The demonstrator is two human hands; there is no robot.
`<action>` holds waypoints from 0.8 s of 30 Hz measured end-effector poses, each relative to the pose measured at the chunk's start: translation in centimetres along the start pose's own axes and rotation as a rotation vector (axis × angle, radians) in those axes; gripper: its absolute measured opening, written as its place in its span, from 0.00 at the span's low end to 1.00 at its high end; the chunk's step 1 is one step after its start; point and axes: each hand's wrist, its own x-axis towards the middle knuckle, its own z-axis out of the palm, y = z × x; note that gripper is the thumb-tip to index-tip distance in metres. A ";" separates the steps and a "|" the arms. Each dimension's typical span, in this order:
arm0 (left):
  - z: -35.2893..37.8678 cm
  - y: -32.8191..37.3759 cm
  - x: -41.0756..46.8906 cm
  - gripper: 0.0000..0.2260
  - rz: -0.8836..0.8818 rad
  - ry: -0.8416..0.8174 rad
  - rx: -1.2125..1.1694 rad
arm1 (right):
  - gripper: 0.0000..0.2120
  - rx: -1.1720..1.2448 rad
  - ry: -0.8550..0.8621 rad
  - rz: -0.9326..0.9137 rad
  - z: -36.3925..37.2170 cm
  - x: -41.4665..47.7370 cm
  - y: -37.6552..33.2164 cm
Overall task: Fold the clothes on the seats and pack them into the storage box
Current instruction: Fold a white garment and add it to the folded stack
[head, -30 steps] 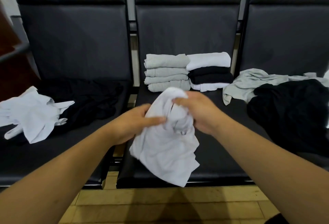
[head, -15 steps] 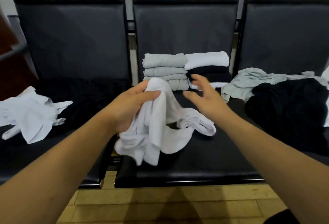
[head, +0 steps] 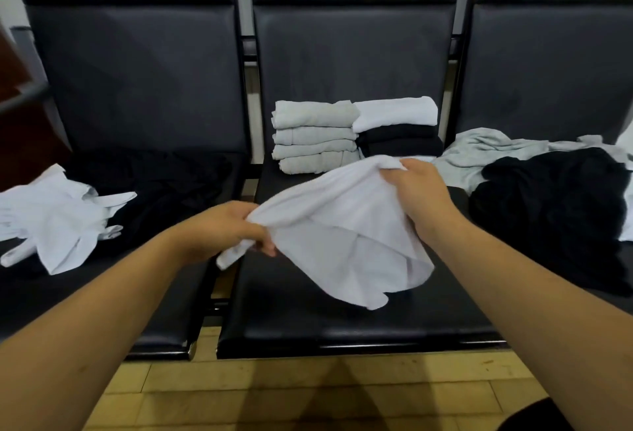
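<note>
**Cloth held at two edges above middle seat**

1. Left hand (head: 222,228): fingers curled together round a bunched edge of the white cloth (head: 342,235), at the cloth's 9 o'clock side. A short tail of fabric hangs below the fist.
2. Right hand (head: 418,191): fingers curled and pinching the cloth's upper edge at its 1 o'clock side. The fingertips are hidden by the fabric.
3. The cloth hangs spread between both hands, over the middle seat (head: 342,324); its lower corner droops toward 5 o'clock.

Surface and room:
- At 12 o'clock on the middle seat, a grey stack (head: 315,136) touches a white-and-black stack (head: 397,129).
- Left seat (head: 164,310), 9 o'clock: unfolded white garment (head: 58,221) on a black one (head: 164,184).
- Right seat, 3 o'clock: grey heap (head: 479,153) and black heap (head: 555,204).
- Yellow tiled floor (head: 308,393) at 6 o'clock.
</note>
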 end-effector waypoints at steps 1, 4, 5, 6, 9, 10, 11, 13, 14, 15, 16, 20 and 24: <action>0.0 -0.1 0.1 0.04 0.023 0.038 -0.149 | 0.08 -0.148 0.010 -0.026 -0.2 0.4 0.6; 0.6 0.6 0.1 0.04 0.109 0.055 -0.330 | 0.19 -0.503 -0.175 -0.230 0.1 -0.1 1.2; 0.9 1.1 0.0 0.05 0.137 0.038 -0.322 | 0.30 -0.470 -0.300 -0.289 0.6 -0.8 0.9; 1.3 1.5 0.0 0.07 0.160 0.015 -0.312 | 0.35 -0.386 -0.420 -0.320 1.4 -1.7 0.4; 2.1 2.3 0.1 0.07 0.186 -0.018 -0.369 | 0.27 -0.254 -0.600 -0.384 4.3 -3.9 -0.3; 2.5 2.3 0.3 0.10 0.185 -0.010 -0.420 | 0.23 -0.285 -0.559 -0.403 5.0 -4.2 -0.2; 2.7 2.2 0.4 0.13 0.179 -0.005 -0.489 | 0.18 -0.302 -0.505 -0.406 5.3 -4.3 -0.4; 3.2 2.1 0.6 0.16 0.191 -0.038 -0.642 | 0.10 -0.286 -0.389 -0.379 5.5 -4.1 -0.5; 3.5 2.0 0.6 0.19 0.209 -0.083 -0.696 | 0.07 -0.265 -0.342 -0.357 5.4 -4.0 -0.5; 3.8 1.9 0.6 0.21 0.229 -0.133 -0.716 | 0.05 -0.242 -0.297 -0.329 5.4 -4.1 -0.6; 4.0 1.8 0.7 0.22 0.251 -0.156 -0.693 | 0.05 -0.200 -0.262 -0.293 5.4 -4.1 -0.7; 5.0 2.3 1.2 0.13 0.270 0.065 -0.483 | 0.12 -0.048 -0.270 -0.198 5.5 -4.5 -1.1; 5.0 2.5 1.2 0.08 0.271 0.155 -0.396 | 0.17 -0.068 -0.268 -0.199 4.7 -4.0 -1.3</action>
